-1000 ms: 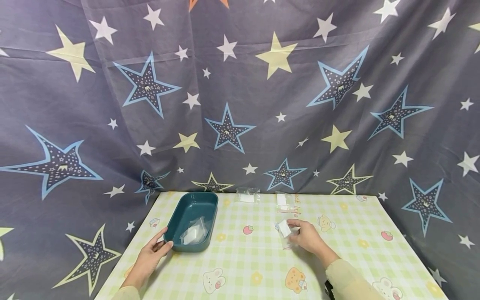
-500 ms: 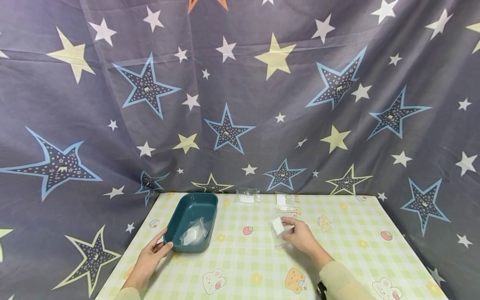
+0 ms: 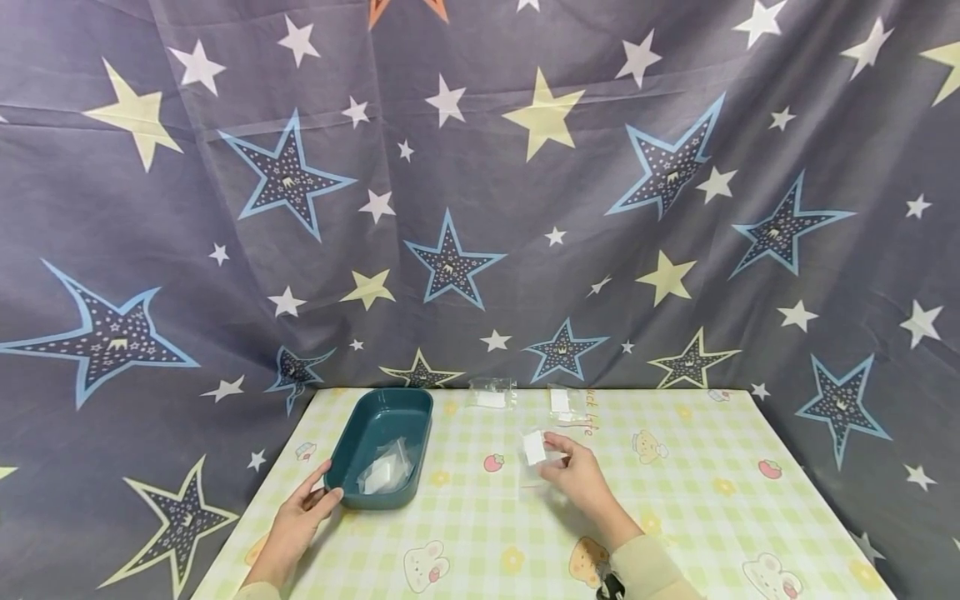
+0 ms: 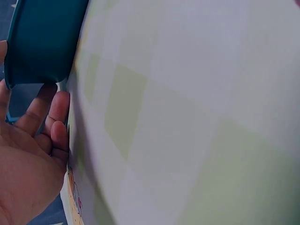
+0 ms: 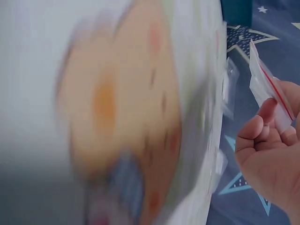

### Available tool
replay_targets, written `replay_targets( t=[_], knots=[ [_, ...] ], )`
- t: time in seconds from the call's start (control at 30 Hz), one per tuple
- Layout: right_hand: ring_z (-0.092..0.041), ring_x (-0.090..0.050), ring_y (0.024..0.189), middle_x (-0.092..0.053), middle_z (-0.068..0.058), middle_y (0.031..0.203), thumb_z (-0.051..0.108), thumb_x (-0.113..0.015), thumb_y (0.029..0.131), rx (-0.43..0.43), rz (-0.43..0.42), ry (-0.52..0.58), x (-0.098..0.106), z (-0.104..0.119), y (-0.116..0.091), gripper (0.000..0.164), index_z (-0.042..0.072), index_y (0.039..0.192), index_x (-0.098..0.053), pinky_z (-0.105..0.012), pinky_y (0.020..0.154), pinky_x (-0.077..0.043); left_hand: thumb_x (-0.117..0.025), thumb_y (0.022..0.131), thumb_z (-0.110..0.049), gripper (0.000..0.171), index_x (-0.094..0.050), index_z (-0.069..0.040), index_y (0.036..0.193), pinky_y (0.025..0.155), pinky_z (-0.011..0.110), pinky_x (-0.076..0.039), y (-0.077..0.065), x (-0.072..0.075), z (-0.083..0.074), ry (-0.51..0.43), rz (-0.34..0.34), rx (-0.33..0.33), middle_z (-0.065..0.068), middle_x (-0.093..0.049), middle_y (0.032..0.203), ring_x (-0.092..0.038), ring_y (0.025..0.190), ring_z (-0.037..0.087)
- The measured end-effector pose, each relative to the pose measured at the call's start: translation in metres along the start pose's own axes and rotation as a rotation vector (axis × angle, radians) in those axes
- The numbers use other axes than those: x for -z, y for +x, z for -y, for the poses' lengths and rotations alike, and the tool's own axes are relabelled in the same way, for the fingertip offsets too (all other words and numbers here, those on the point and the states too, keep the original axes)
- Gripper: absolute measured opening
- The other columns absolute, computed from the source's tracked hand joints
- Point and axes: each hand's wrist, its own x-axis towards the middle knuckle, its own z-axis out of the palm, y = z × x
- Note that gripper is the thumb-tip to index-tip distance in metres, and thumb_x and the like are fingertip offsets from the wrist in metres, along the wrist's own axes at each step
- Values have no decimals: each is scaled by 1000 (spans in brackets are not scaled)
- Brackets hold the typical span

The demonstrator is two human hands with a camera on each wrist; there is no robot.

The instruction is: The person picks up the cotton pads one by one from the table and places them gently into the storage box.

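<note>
In the head view my left hand (image 3: pixel 298 518) holds the near left corner of a deep teal tray (image 3: pixel 422 467), thumb at the rim. The left wrist view has the fingers of the left hand (image 4: pixel 30 154) against the wall of the tray (image 4: pixel 44 42). Inside the tray lie clear zip bags (image 3: pixel 387 468) with white contents. My right hand (image 3: pixel 581 479) pinches a small clear zip bag (image 3: pixel 534 450) holding a white square piece, above the table to the right of the tray. A red seal line shows on this bag (image 5: pixel 267 82) in the right wrist view.
Two more zip bags with white pieces lie at the table's back edge, one bag (image 3: pixel 492 395) left of the other bag (image 3: pixel 562 402). A checked cloth (image 3: pixel 480 533) with cartoon prints covers the table. Behind it hangs a dark curtain (image 3: pixel 480 183) with stars.
My right hand has carried the zip bag leftward, closer to the tray. The left hand keeps its place at the tray's corner.
</note>
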Motion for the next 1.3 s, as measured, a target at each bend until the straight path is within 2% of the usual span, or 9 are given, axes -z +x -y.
replay_targets(
  t=[0.17,0.33,0.6,0.87,1.1,1.3],
  knots=[
    [-11,-55,76,-70,-22,139,1,-82,89,-25,-6,96,-18,2,-7,62,-1,148,-62,-18,60,-48,-72,99,-55,84,-35,-29,169,93,23,-57,1,-2,3,-23,-4,7,24,-53,159,-59,111,-2],
    [-12,-54,79,-69,-22,140,2,-82,88,-36,-1,134,-32,2,-12,64,-1,148,-61,-17,59,-46,-74,98,-55,83,-38,-29,168,85,19,-54,2,-5,3,-32,-28,19,22,-57,155,-62,105,0],
    [-9,-57,78,-68,-21,142,4,-80,89,-29,50,139,-48,4,-13,65,1,150,-60,-16,60,-50,-74,99,-53,80,-39,-31,167,82,18,-52,1,-4,1,-41,-56,24,21,-58,154,-63,101,1],
    [-8,-56,78,-67,-21,145,5,-81,89,-21,71,172,-62,14,-12,67,2,152,-58,-15,62,-50,-75,99,-51,79,-40,-31,167,82,13,-52,0,-6,1,-51,-62,21,21,-57,155,-58,105,-5],
    [-9,-54,78,-66,-21,145,4,-80,88,-3,71,184,-69,24,-10,67,1,152,-58,-15,61,-48,-73,99,-53,78,-40,-33,167,83,10,-52,-1,-7,-1,-48,-65,26,19,-52,157,-52,116,2],
    [-9,-54,80,-68,-20,145,5,-80,88,1,69,174,-73,31,-8,67,3,151,-59,-15,62,-48,-73,100,-52,77,-40,-32,167,83,10,-52,-3,-8,-2,-49,-70,29,18,-53,156,-52,115,2]
  ],
)
